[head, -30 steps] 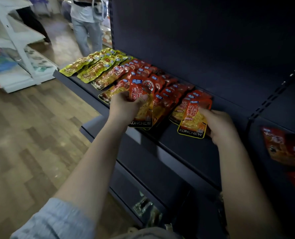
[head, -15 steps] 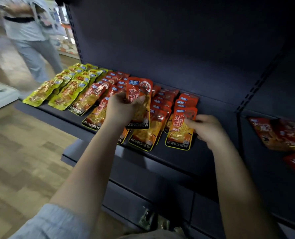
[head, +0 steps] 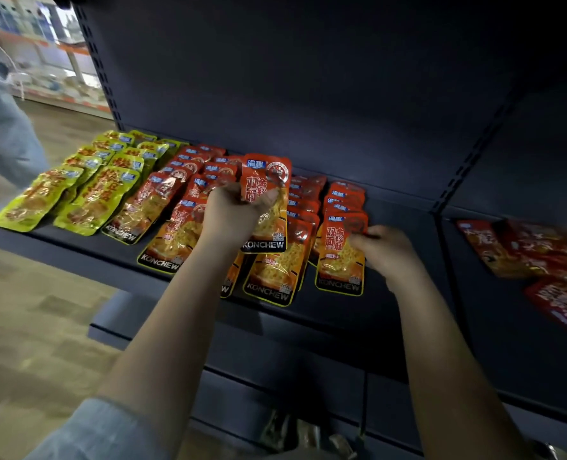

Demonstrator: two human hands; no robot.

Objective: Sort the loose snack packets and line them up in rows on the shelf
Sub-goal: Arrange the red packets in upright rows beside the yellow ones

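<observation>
Two hands at work over the dark shelf [head: 368, 313]. Left hand [head: 230, 215] raised above the shelf's middle, fingers curled round a red packet [head: 266, 180] held upright, its lower edge (marked KONCHEW) clear of the rows beneath. Right hand [head: 383, 249] low at the shelf's right side, fingertips pinching the right edge of the front packet [head: 340, 257] of the rightmost red row; thumb hidden behind the knuckles. Lined up front to back on the shelf: red rows [head: 303, 207] across the middle, partly covered by the left forearm, and green-yellow rows [head: 86, 184] at the shelf's left end. Past the upright right of the shelf, loose red packets [head: 541, 257], blurred, print unreadable, cut by the frame edge. Left of the shelf, a person's pale trousers [head: 0, 134], cropped. Below the shelf, something shiny, too dark to make out.
</observation>
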